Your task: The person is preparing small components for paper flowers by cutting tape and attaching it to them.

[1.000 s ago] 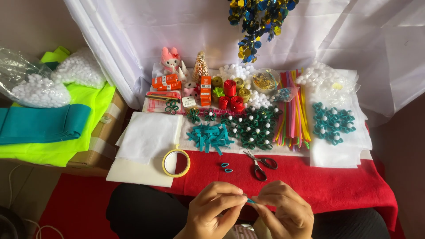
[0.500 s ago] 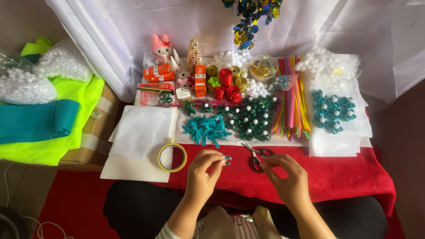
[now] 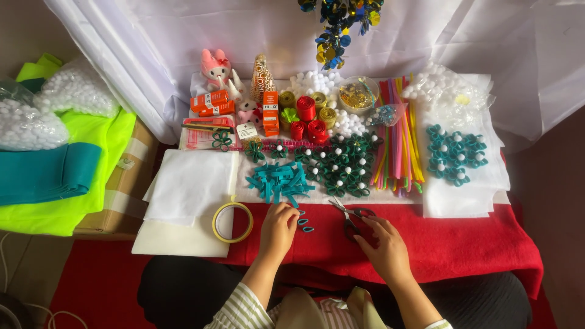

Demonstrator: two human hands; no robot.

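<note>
White curtain [image 3: 487,49] is hanging behind; red cloth [image 3: 475,244] is covering the surface; cardboard box [image 3: 122,195] is sitting left; daylight is falling evenly.

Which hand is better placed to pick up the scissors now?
Probably the right hand: its fingers already rest at the handles of the scissors on the red cloth. The left hand sits farther off, beside the small teal loops and the tape ring.

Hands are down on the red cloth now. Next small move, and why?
Probably the right hand closes on the scissors: its fingertips already touch the handles. The left hand rests by the small teal loops, just below the pile of teal strips, so a strip is within easy reach.
</note>
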